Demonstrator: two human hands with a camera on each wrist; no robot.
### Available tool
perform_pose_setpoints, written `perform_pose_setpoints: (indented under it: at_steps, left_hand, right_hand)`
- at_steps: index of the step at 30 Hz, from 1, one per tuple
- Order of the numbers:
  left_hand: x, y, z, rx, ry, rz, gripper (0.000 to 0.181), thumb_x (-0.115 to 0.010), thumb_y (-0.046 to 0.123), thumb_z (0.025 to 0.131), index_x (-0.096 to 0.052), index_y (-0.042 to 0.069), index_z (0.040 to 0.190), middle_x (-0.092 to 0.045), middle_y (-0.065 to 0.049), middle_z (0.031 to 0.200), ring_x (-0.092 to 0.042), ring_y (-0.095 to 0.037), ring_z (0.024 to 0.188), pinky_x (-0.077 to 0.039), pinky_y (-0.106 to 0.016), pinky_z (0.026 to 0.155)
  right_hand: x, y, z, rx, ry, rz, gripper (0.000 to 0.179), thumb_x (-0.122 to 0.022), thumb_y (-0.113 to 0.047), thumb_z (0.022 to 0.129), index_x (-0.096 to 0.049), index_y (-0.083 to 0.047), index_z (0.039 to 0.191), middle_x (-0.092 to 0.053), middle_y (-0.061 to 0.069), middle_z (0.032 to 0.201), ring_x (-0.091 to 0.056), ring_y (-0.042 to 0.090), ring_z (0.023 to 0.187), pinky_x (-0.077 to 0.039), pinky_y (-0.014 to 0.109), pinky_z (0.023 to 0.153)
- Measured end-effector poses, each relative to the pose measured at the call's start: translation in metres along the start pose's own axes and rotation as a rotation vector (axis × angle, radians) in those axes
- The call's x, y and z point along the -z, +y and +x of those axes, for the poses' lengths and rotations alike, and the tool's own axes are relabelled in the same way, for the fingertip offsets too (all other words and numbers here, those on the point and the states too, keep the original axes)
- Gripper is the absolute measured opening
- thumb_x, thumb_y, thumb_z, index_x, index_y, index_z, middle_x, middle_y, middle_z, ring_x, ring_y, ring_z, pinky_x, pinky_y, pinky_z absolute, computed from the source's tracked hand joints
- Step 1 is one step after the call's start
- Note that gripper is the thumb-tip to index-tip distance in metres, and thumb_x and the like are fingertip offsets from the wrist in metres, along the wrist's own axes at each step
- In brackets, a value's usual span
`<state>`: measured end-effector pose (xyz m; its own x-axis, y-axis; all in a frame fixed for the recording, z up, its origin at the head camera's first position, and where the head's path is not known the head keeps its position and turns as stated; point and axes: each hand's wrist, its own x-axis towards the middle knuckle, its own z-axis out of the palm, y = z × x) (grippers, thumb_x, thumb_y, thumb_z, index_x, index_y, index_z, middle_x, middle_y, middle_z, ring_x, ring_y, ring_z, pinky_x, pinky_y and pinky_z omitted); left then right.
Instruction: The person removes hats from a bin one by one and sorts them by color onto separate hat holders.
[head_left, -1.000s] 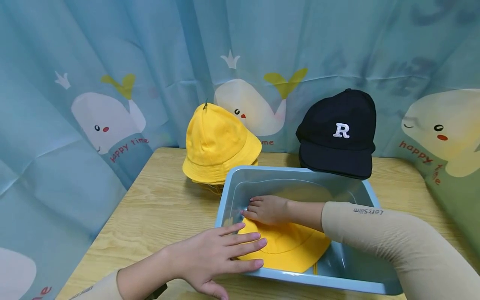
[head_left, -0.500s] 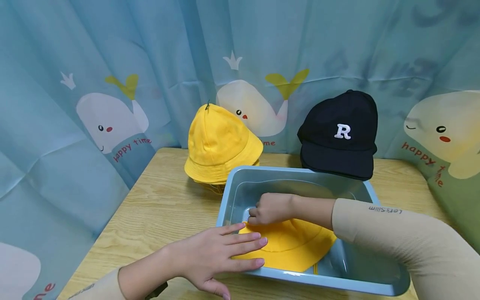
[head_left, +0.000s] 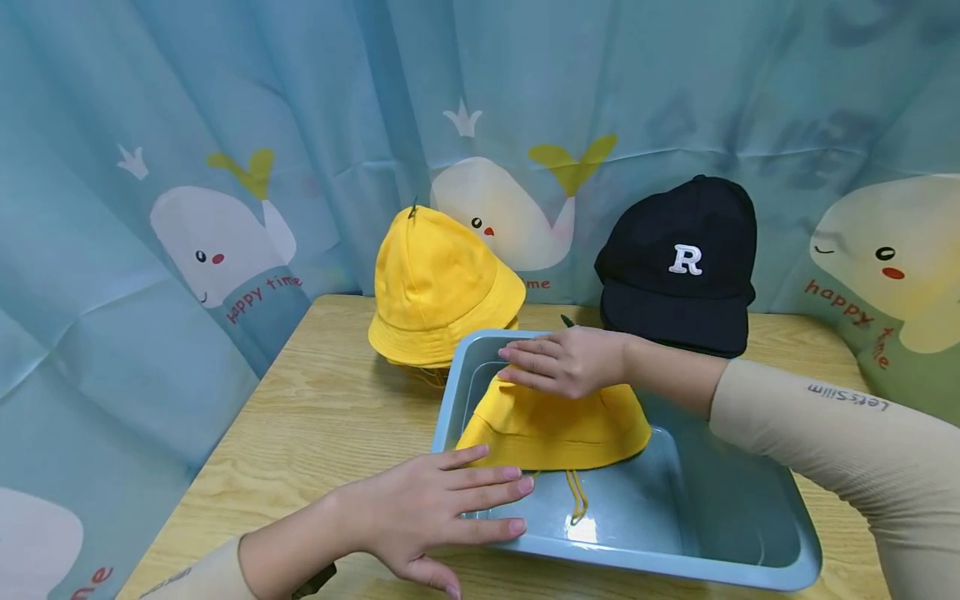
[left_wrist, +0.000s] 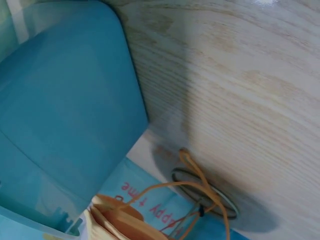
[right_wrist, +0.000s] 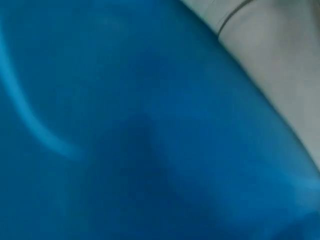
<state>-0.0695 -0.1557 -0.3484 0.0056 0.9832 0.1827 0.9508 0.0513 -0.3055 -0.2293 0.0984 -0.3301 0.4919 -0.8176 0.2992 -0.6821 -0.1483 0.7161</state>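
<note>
A yellow bucket hat [head_left: 562, 433] hangs tilted inside the light blue plastic bin [head_left: 750, 575], its chin cord [head_left: 576, 498] dangling above the bin floor. My right hand [head_left: 573, 362] grips the hat by its crown, the thumb hidden. A dark stem on the hat's top pokes out behind that hand. My left hand [head_left: 431, 517] lies with fingers spread over the bin's near left rim, close to the hat brim. The bin wall [left_wrist: 70, 100] fills the left of the left wrist view. Blurred blue fills most of the right wrist view.
Behind the bin's left corner stands another yellow bucket hat [head_left: 442, 292], apparently stacked on more, with cords below. A black cap [head_left: 675, 267] with a white R sits behind the bin on the right. The wooden table [head_left: 300, 417] backs onto a blue whale-print curtain [head_left: 337, 100].
My right hand has closed on the hat's crown and drawn it up and away from the bin floor toward the back, baring the floor and the cord. The left hand has hardly moved.
</note>
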Motion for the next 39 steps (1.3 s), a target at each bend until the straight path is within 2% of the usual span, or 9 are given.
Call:
perform_pose_setpoints:
  at_steps: [3, 10, 14, 19, 25, 31, 34, 37, 39]
  left_hand:
    - [0.0, 0.0, 0.0, 0.0, 0.002, 0.013, 0.077, -0.032, 0.062, 0.094, -0.026, 0.01, 0.15, -0.031, -0.017, 0.152, -0.026, -0.028, 0.142, -0.022, -0.047, 0.114]
    - [0.0, 0.0, 0.0, -0.007, 0.021, 0.028, 0.077, -0.033, 0.062, 0.094, -0.028, 0.009, 0.149, -0.034, -0.015, 0.15, -0.029, -0.027, 0.141, -0.025, -0.046, 0.113]
    - [-0.001, 0.0, 0.001, -0.017, 0.027, 0.046, 0.077, -0.032, 0.062, 0.094, -0.027, 0.009, 0.149, -0.035, -0.015, 0.15, -0.03, -0.027, 0.14, -0.026, -0.047, 0.112]
    - [-0.002, -0.002, 0.0, -0.036, 0.036, 0.094, 0.076, -0.031, 0.062, 0.095, -0.027, 0.009, 0.15, -0.037, -0.014, 0.149, -0.032, -0.027, 0.139, -0.026, -0.045, 0.112]
    - [-0.003, -0.005, -0.001, -0.07, 0.063, 0.116, 0.074, -0.03, 0.061, 0.096, -0.03, 0.008, 0.148, -0.041, -0.015, 0.147, -0.036, -0.028, 0.137, -0.028, -0.043, 0.111]
    - [-0.004, -0.006, -0.001, -0.07, 0.084, 0.087, 0.073, -0.027, 0.06, 0.097, -0.032, 0.008, 0.148, -0.042, -0.015, 0.146, -0.036, -0.028, 0.137, -0.03, -0.044, 0.111]
    - [-0.002, -0.011, -0.006, -0.049, 0.101, 0.071, 0.072, -0.022, 0.058, 0.098, -0.033, 0.006, 0.147, -0.042, -0.016, 0.145, -0.036, -0.028, 0.137, -0.03, -0.045, 0.11]
    - [0.002, -0.018, -0.015, -0.013, 0.146, 0.045, 0.071, -0.018, 0.055, 0.1, -0.036, 0.003, 0.145, -0.042, -0.019, 0.144, -0.035, -0.03, 0.138, -0.033, -0.046, 0.108]
    - [0.006, -0.024, -0.022, 0.01, 0.2, 0.041, 0.07, -0.018, 0.052, 0.101, -0.037, 0.0, 0.144, -0.04, -0.021, 0.145, -0.033, -0.031, 0.138, -0.033, -0.047, 0.109]
  right_hand:
    - [0.011, 0.012, 0.002, -0.013, 0.037, -0.046, 0.032, -0.039, -0.003, 0.1, -0.066, -0.003, 0.115, -0.067, 0.017, 0.112, -0.069, 0.023, 0.097, -0.057, 0.029, 0.069]
    - [0.035, 0.036, 0.013, -0.054, 0.131, -0.157, 0.029, -0.044, -0.009, 0.1, -0.065, -0.002, 0.118, -0.068, 0.015, 0.111, -0.068, 0.022, 0.098, -0.055, 0.034, 0.081]
    - [0.049, 0.049, 0.022, -0.075, 0.186, -0.175, 0.029, -0.043, -0.009, 0.099, -0.064, -0.001, 0.119, -0.068, 0.016, 0.111, -0.068, 0.022, 0.098, -0.056, 0.034, 0.079]
    - [0.065, 0.066, 0.037, -0.069, 0.245, -0.233, 0.032, -0.046, -0.006, 0.098, -0.058, 0.0, 0.128, -0.068, 0.015, 0.11, -0.069, 0.022, 0.093, -0.056, 0.032, 0.075]
    - [0.081, 0.086, 0.058, -0.086, 0.342, -0.266, 0.04, -0.06, -0.001, 0.09, -0.057, -0.002, 0.129, -0.069, 0.014, 0.111, -0.069, 0.022, 0.096, -0.056, 0.031, 0.07]
    - [0.095, 0.106, 0.074, -0.086, 0.328, -0.281, 0.028, -0.066, -0.003, 0.086, -0.067, -0.005, 0.114, -0.069, 0.012, 0.113, -0.068, 0.022, 0.099, -0.056, 0.033, 0.07]
    - [0.098, 0.117, 0.082, -0.079, 0.339, -0.291, 0.029, -0.068, -0.003, 0.084, -0.068, -0.006, 0.113, -0.069, 0.011, 0.112, -0.068, 0.023, 0.098, -0.056, 0.034, 0.069]
    - [0.1, 0.126, 0.088, -0.072, 0.356, -0.306, 0.031, -0.069, 0.0, 0.082, -0.067, -0.006, 0.113, -0.068, 0.011, 0.112, -0.068, 0.023, 0.097, -0.056, 0.034, 0.069]
    - [0.1, 0.13, 0.09, -0.072, 0.355, -0.321, 0.032, -0.069, 0.002, 0.082, -0.068, -0.006, 0.113, -0.069, 0.011, 0.112, -0.068, 0.022, 0.097, -0.056, 0.034, 0.072]
